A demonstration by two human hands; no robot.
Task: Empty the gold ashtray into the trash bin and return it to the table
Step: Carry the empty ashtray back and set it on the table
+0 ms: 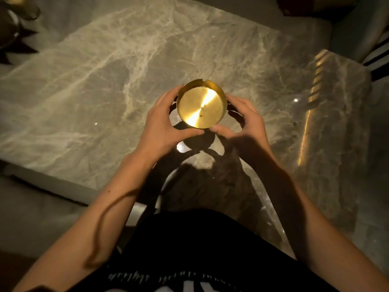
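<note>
So from my feed, there's one gold ashtray (201, 106), round, shallow, brushed metal with a flat base that throws a bright streak of light across it. The rim is a low straight wall and I can make out one small notch on its far edge. Couple of tiny dark specks sit on the base near the middle, otherwise the bowl looks bare.

Two bare hands on it. The left hand (162, 125) curls round the left side, thumb along the near edge and fingers wrapped up the far-left wall. The right hand (242, 121) mirrors that on the right side, thumb tucked against the near rim, fingers reaching round the back. So both hands are closed around the ashtray's wall, cupping it between them, level and mouth up.

It sits over the middle of the table (105, 81), a big slab of grey-beige marble with pale veins and a glossy finish. The ashtray's shadow falls on the stone just nearer to me than the dish, so I can't say for sure whether it's touching the top or just above it.

Dark clothing with some white lettering shows at the bottom edge.
</note>
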